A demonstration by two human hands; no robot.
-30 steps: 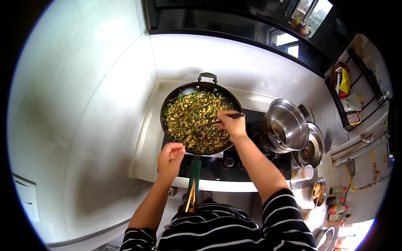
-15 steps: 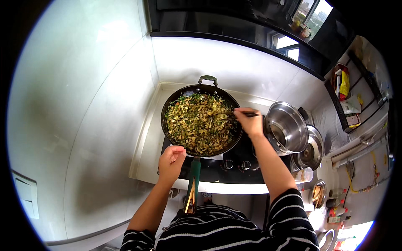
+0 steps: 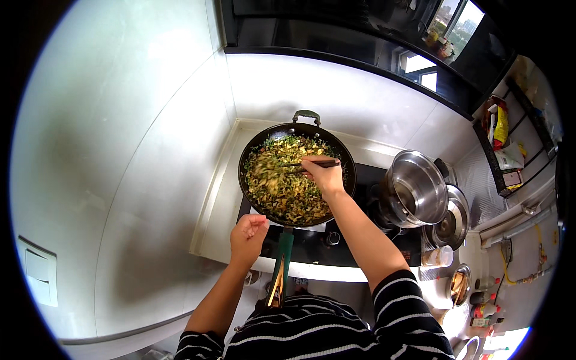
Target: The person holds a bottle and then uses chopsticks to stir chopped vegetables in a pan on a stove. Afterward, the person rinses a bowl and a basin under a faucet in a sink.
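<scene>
In the head view, two bare hands work around one dark pan (image 3: 285,129), which sits on a black hob (image 3: 312,249) set in the pale desk (image 3: 216,231). The pan has two handles: one long handle (image 3: 284,243) pointing toward the person and one loop handle (image 3: 306,115) at the far side. There is one pair of chopsticks (image 3: 331,163), one pot (image 3: 416,180) to the right of the pan, and one jar (image 3: 438,257) nearer the person.

The right forearm slants up and leftward from the lower right; the right hand (image 3: 324,175), above the right half of the pan, grips the chopsticks, their tips directed left over the food (image 3: 294,198). The left forearm rises from the lower left; the left hand (image 3: 248,239) is just beside the pan's near-left rim, left of the long handle, its fingers loosely bent toward the thumb. I cannot tell whether it holds anything.

The chopsticks are slim and dark. The food is finely chopped, crumbly, green and yellow-brown, spread over the pan's round bottom and blurred at the left. The long handle is green, with a glossy near part. The pot is deep, of shiny steel; the jar looks cylindrical and pale.
</scene>
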